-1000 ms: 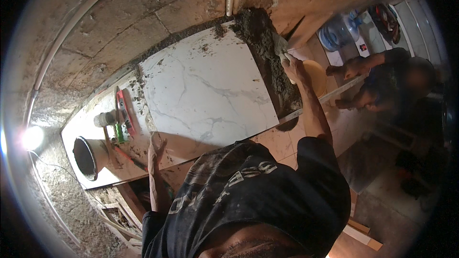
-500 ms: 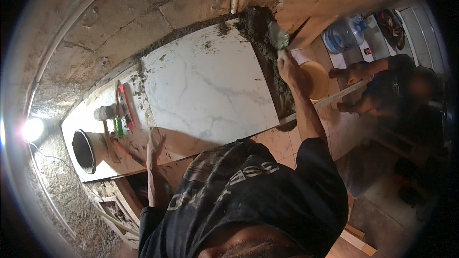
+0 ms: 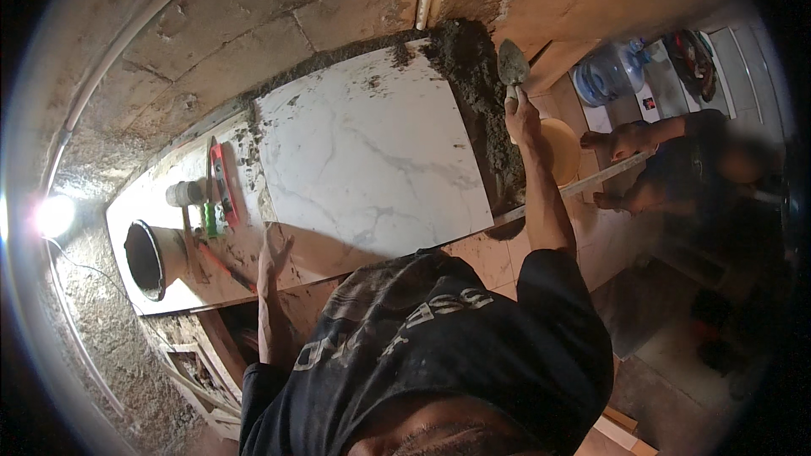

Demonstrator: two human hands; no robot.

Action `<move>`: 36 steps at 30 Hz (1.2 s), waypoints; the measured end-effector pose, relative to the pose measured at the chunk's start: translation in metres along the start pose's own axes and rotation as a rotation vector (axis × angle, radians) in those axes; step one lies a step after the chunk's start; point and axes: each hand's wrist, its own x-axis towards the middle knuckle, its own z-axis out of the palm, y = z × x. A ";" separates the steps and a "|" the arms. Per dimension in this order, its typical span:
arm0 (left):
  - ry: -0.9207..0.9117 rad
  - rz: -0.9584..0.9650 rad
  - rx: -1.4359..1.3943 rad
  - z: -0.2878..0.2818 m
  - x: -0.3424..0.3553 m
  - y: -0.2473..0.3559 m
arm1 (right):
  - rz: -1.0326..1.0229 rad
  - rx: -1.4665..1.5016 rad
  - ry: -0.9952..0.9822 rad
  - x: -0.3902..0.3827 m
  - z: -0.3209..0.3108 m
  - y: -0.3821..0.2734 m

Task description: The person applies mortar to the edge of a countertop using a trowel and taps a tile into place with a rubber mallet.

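At the front edge of the worktop (image 3: 198,289), left of the middle, the left hand (image 3: 273,255) is open with its fingers spread, grasping nothing; whether it bears weight there cannot be told. Just beside it, toward the left, a thin red stick (image 3: 226,267) lies aslant near the same edge. Farther left, a bucket (image 3: 173,259) stands close to the left front corner. Behind these, a mallet (image 3: 183,194), a green-handled tool (image 3: 210,219) and a red level (image 3: 223,184) crowd together, leaving little room between them.

The big white tile (image 3: 363,152) reaches from the front edge almost to the back wall, and its breadth separates the two hands. Dark mortar (image 3: 483,110) borders its right edge and fills the narrow gap behind it. The right hand (image 3: 523,122) is clenched around the handle of a trowel (image 3: 513,63), its blade pointing away near the back right corner.

Past the right end are a yellow tub (image 3: 560,150), another person (image 3: 676,171) and, farther off, a blue water bottle (image 3: 603,78).
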 end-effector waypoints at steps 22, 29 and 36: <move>-0.003 -0.052 0.212 0.003 0.001 0.058 | 0.434 0.886 -0.306 -0.012 0.013 -0.003; -0.030 -0.084 0.227 -0.002 -0.004 0.062 | 0.350 0.777 -0.332 -0.072 -0.017 -0.094; 0.059 -0.027 0.198 0.006 -0.008 0.039 | 0.216 0.604 -0.372 -0.078 0.058 -0.215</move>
